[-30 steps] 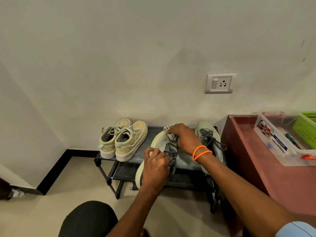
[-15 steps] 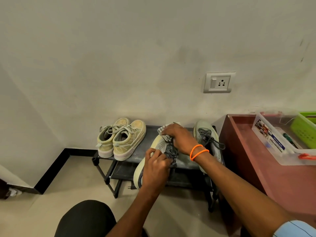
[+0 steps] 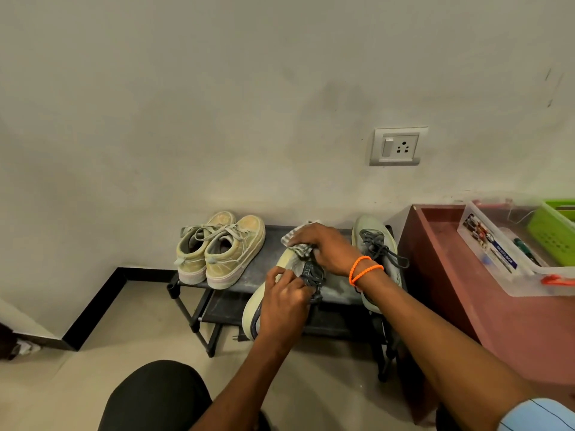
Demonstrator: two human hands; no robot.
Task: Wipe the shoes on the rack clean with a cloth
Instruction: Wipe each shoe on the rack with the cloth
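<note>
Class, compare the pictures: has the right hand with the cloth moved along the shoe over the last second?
Yes. The right hand with the cloth has slid toward the shoe's toe, further from the left hand holding the shoe.

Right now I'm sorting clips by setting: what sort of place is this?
Probably a home corner or entryway: a low shoe rack against a plain wall, a wall socket, and a reddish table holding storage bins.

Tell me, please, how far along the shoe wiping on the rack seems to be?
Nothing shows as finished. In hand: the left hand holds the pale green sneaker tilted off the rack, and the right hand presses the cloth on its toe. Apparently left: its mate at the rack's right end and the beige pair on the left, which looks dingy.
</note>
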